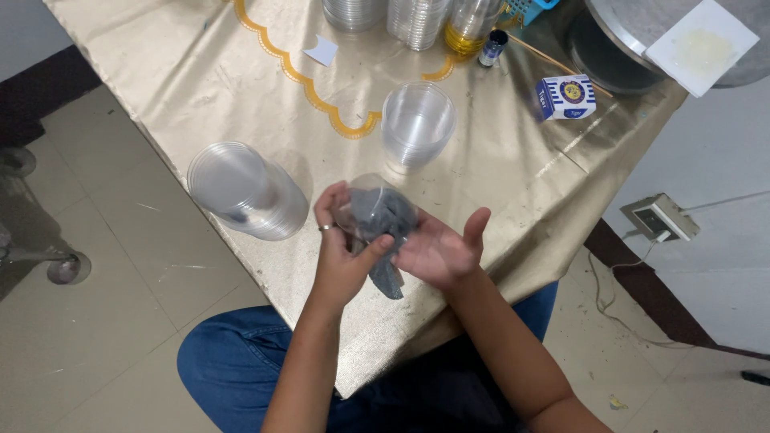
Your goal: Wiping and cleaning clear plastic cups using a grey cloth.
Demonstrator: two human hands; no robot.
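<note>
A clear plastic cup [365, 196] lies on its side between my hands, with a grey cloth [383, 220] stuffed into it and hanging out below. My left hand [341, 248], with a ring on one finger, grips the cup and cloth from the left, thumb pressed on the cloth. My right hand [441, 252] lies palm up under the cup and cloth, its fingers spread and touching the cloth. Both hands hover over the near edge of the gold-covered table [497, 176].
A stack of clear cups [415, 124] stands behind my hands and another stack [245, 192] lies at the left table edge. At the back are more cup stacks [413, 20], a bottle of yellow liquid [469, 28], a small dark bottle [492, 46], a blue-and-white box [566, 97] and a round metal pan [618, 48].
</note>
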